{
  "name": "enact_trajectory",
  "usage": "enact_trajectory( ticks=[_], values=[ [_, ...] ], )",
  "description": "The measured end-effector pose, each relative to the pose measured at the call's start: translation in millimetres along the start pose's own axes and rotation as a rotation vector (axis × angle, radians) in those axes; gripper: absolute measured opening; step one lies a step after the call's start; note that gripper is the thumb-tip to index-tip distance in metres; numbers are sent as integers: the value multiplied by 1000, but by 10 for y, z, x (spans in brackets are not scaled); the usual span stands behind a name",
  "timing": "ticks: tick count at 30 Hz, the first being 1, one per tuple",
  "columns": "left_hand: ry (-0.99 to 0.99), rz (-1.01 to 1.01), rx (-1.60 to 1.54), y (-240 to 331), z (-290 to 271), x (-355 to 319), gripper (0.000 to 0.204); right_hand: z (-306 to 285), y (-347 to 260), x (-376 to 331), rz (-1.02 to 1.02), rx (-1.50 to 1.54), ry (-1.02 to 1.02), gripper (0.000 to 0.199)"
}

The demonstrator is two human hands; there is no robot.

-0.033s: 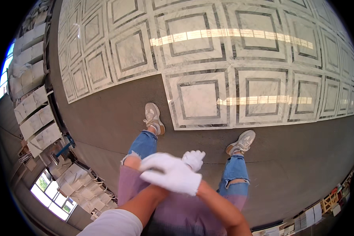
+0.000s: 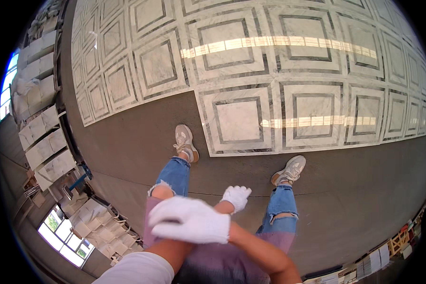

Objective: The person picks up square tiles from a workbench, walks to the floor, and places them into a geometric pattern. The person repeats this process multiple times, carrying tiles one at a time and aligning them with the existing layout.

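My two forearms cross low in the middle of the view, both hands in white knit gloves. My right hand lies over my left forearm, its thumb apart from its fingers; motion blurs the fingertips a little. Past it, my left hand shows with fingers curled in and nothing visible in them. Both hands are above the bare grey floor, between my legs in ripped jeans. Ahead lie marble tiles, pale with dark square borders, laid in a glossy stepped field.
My left shoe stands in the notch beside the tile edge; my right shoe is just short of the front row. Pale stone slabs are stacked along the left. A wooden frame and more slabs stand at the lower right.
My right hand has slid left and slightly nearer along my left forearm. More of my left hand and wrist now shows, a little farther right.
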State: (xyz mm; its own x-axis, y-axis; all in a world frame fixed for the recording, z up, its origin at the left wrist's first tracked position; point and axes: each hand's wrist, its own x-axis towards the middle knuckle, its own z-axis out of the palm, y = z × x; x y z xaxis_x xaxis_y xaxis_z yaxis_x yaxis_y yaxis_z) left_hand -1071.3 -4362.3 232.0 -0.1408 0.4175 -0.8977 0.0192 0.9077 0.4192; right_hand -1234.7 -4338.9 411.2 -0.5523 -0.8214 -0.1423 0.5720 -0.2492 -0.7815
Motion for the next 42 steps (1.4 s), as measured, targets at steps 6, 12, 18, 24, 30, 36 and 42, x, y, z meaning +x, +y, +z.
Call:
enact_trajectory(
  ticks=[6,12,18,24,30,36,42],
  values=[
    [287,293,150,1445,112,-326,34,657,-1625,-579,-443,496,-415,30],
    [304,42,329,2275,-70,-807,39,846,-2403,-1832,-461,118,-442,37],
    [247,68,531,3172,68,-1007,26,949,-3004,-2982,-602,4,-297,34],
    [307,309,522,4065,210,-1166,21,1336,-3267,-3488,-638,140,-400,31],
    [262,386,497,4204,381,-1716,19,1180,-2954,-4143,-403,-98,-186,31],
    [433,-18,75,2886,151,-2982,41,1341,-687,-5554,308,19,1292,26],
    [349,-572,-26,234,1393,-4276,40,2995,1078,-6474,817,238,1314,28]
  ],
)
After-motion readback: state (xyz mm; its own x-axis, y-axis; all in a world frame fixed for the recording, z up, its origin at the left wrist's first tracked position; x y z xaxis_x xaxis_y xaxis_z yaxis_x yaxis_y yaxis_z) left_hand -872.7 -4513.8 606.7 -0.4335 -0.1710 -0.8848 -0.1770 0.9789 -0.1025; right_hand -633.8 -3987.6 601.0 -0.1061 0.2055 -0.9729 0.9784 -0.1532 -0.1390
